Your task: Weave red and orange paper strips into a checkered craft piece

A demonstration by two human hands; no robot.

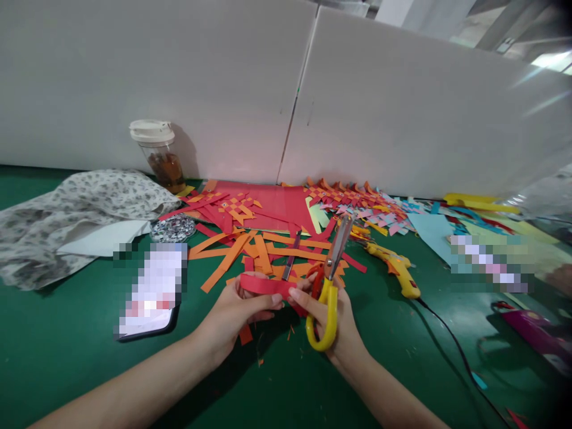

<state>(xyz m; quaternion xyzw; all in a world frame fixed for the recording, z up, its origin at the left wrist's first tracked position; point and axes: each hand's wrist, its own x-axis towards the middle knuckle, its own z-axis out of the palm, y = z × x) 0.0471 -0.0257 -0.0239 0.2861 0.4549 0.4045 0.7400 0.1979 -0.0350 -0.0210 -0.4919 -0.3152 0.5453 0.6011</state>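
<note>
Red strip (263, 286), curved, on the near side of the sheet (283, 199). Table (277, 393): green, beneath the sheet. Cloth (98, 199): patterned, left of the sheet. Left hand (233, 308): thumb and fingers pinching the strip. Right hand (343, 325): pinching its other end and holding scissors (330, 264), blades toward the sheet. Glue gun (395, 267): nearer and right of the sheet. Orange strips (229, 262): just before the sheet.

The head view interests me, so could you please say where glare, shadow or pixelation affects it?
Head view: a bright light streaks glare at upper right; the cup shadows the partition; pixelation covers much of the phone and a patch at right; the purple object near the right edge looks soft.
</note>
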